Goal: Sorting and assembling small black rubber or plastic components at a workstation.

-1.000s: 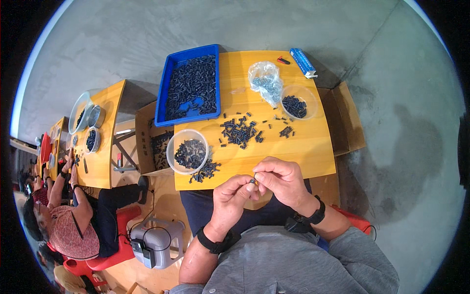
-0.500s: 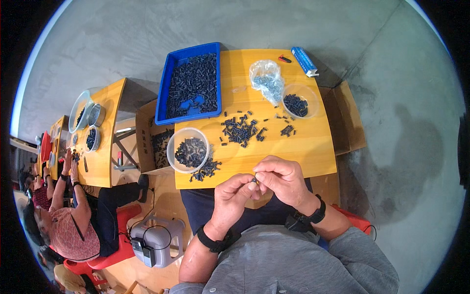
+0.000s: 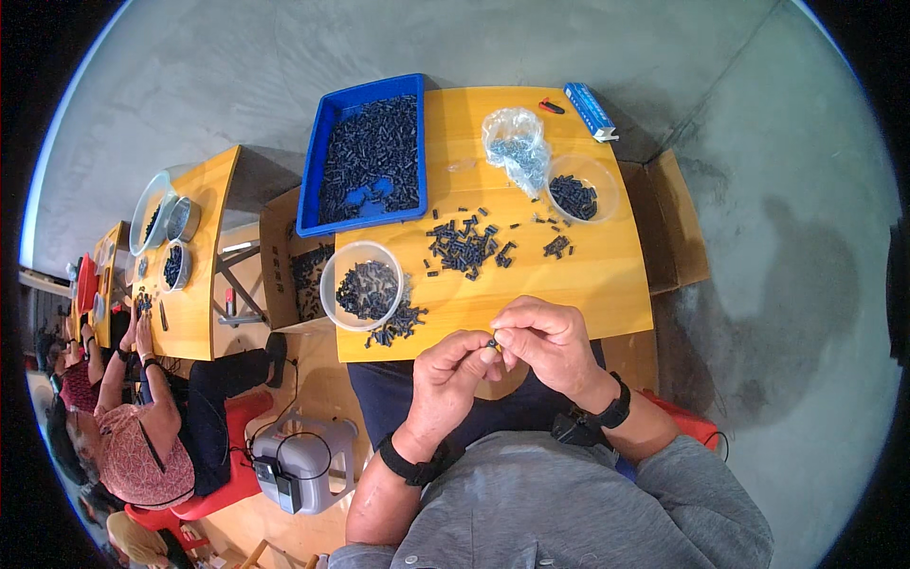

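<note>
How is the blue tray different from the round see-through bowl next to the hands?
The blue tray is rectangular and opaque; the clear bowl is round and see-through. The tray is larger and lies at the table's far left corner, overhanging its edge, while the bowl stands at the near left edge, closer to the left hand and right hand. Both hold small dark parts.

Bright, even light falls on the yellow wooden table [image 3: 588, 275]; a soft shadow lies across the grey concrete floor [image 3: 796, 266] at right. Fisheye bending curves the edges, where detail perhaps blurs.
</note>
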Demonstrator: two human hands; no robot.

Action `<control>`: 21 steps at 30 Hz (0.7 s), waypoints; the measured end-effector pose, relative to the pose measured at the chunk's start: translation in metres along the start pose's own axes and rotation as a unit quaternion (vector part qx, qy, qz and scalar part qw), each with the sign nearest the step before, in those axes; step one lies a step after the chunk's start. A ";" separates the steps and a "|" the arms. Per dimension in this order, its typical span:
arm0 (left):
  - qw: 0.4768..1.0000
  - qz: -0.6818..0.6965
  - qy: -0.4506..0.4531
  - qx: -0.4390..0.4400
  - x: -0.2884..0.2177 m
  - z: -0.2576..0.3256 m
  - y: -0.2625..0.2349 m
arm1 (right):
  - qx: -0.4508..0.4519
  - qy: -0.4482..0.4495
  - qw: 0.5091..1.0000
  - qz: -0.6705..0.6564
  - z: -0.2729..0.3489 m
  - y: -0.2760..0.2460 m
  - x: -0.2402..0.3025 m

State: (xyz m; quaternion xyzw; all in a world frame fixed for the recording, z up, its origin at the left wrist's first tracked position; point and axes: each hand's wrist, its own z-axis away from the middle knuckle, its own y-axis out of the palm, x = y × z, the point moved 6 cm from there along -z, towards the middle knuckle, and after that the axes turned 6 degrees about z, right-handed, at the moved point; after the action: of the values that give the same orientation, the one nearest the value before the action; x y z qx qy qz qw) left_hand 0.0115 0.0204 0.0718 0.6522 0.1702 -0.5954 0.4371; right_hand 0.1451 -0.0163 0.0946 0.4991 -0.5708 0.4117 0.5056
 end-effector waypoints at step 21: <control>0.998 -0.068 -0.003 -0.013 -0.002 -0.004 -0.001 | -0.012 -0.057 0.992 0.111 -0.001 0.000 0.005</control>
State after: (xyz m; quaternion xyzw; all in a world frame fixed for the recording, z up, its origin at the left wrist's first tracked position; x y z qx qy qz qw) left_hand 0.0128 0.0251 0.0724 0.6315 0.2209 -0.6234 0.4047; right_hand 0.1456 -0.0156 0.0993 0.4488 -0.6554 0.4298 0.4294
